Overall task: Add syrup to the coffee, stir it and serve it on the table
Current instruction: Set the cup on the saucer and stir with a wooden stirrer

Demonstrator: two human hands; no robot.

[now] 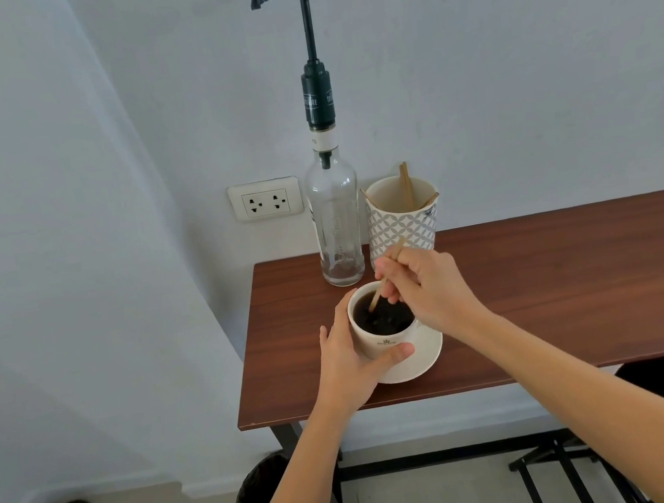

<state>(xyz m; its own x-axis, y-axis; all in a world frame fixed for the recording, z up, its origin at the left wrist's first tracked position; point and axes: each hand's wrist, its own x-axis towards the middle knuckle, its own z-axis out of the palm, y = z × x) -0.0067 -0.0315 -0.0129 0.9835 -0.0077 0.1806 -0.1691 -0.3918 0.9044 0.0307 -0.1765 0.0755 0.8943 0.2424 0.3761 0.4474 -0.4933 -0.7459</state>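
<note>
Wooden stir stick (386,275) pinched shut in right hand (427,288) fingertips, long axis tilted, top leaning up-right toward the patterned holder cup (402,225), lower tip down-left in the dark coffee; hand sits above and right of the cup mouth, so stirring turns on that slanted stick circling inside the rim. White coffee cup (384,330) on its saucer (423,360), near the front-left corner of the brown wood table (566,288). Left hand (353,356) wrapped round the cup's left side, fingers curled closed on the wall, thumb across the front, bracing it. Judged step: stirring, syrup looks done, serving not yet done. Syrup pump bottle (337,224) just behind cup, touching-close to holder, glass looks almost empty. Writing: black pump collar has white letters, partly "T...URE", not fully legible; small logo on cup front too small to read; wall socket (266,204) left of bottle
</note>
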